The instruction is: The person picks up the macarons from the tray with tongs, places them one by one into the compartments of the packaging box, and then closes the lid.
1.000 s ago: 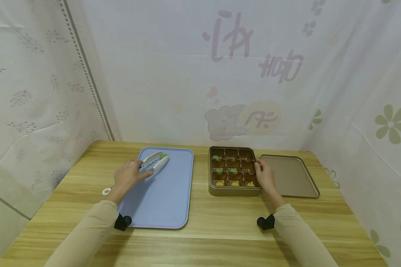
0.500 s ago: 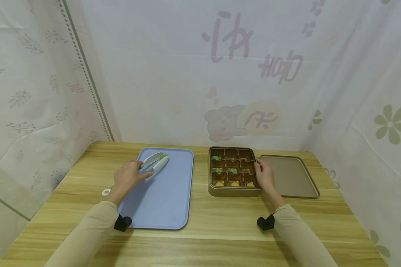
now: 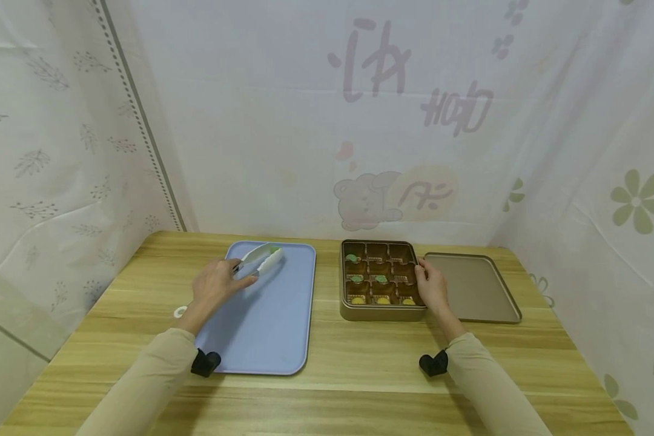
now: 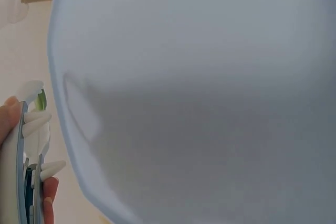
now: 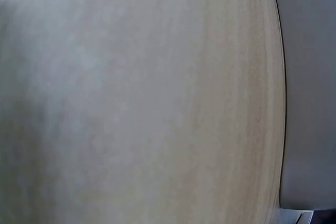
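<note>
My left hand (image 3: 216, 286) grips white tongs (image 3: 261, 258) over the far left part of the blue tray (image 3: 267, 321); a small green piece (image 3: 275, 249) sits between the tong tips. In the left wrist view the tongs (image 4: 32, 145) show at the left edge with the green piece (image 4: 41, 99) at their tip, above the blue tray (image 4: 199, 103). My right hand (image 3: 432, 284) holds the right wall of the gold tin (image 3: 380, 312), whose compartments hold green and yellow sweets. The right wrist view shows only blurred wood.
The tin's gold lid (image 3: 474, 287) lies flat just right of the tin. A small white ring (image 3: 180, 311) lies on the wooden table (image 3: 360, 363) left of the tray. Patterned curtains close in the back and both sides.
My left hand has lifted the tongs with the green piece and moved them slightly right, toward the tray's far edge. The right hand has stayed on the tin.
</note>
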Motion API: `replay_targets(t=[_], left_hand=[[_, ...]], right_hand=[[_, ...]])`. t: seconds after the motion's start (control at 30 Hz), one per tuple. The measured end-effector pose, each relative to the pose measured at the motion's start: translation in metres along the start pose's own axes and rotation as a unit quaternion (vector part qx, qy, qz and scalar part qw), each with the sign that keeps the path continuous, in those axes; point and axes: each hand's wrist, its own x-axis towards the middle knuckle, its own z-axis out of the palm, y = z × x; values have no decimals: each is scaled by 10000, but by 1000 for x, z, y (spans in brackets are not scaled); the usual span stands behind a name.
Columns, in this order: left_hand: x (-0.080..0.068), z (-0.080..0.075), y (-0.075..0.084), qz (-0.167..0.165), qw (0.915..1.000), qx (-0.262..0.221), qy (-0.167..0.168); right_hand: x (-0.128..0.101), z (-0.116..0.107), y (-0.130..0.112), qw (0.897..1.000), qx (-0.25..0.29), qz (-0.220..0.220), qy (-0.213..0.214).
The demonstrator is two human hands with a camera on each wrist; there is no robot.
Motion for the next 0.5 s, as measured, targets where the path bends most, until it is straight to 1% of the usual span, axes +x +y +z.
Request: replay_targets(t=[0.13,0.27,0.5], left_hand=[[1,0,10,193,9997,-55,112],[2,1,24,336,9993,-84,173],[5,7,51,577,9979,-257,157]], right_hand=[[0,0,-1,10000,22,11,-4],[0,0,0,10000,33,6,-32],[-1,0,-1,10000,-9,15,-24]])
